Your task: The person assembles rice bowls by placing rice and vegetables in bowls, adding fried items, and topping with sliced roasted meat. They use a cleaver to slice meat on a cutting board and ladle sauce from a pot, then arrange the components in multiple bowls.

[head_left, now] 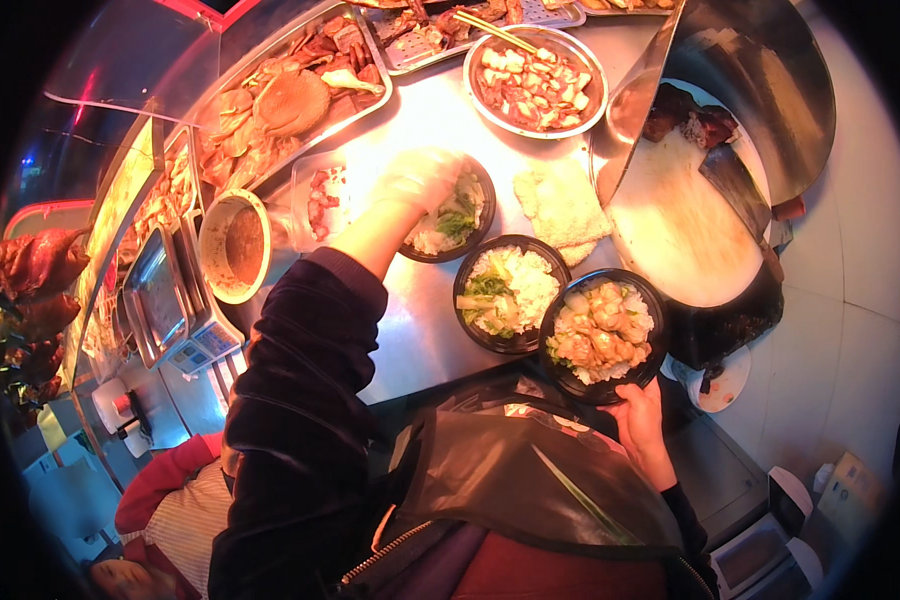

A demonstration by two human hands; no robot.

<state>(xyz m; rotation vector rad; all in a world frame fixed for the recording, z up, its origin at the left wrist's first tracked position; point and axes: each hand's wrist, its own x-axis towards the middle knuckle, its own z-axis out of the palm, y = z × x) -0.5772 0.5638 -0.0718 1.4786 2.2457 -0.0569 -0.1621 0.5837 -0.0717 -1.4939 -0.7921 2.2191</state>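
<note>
My left hand (417,180), in a pale glove, reaches over the far black bowl (452,222) of rice and greens and touches its rim or food. My right hand (638,418) grips the near edge of a black bowl (602,335) filled with rice and chopped meat at the counter's front. Between them sits a third black bowl (507,292) with rice and green vegetables, untouched.
A round chopping board (675,225) with a cleaver (735,180) and dark roast meat lies right. A yellow cloth (562,205), a metal dish of chopped meat (535,85), trays of roast meats (290,105) and a sauce pot (235,245) crowd the steel counter.
</note>
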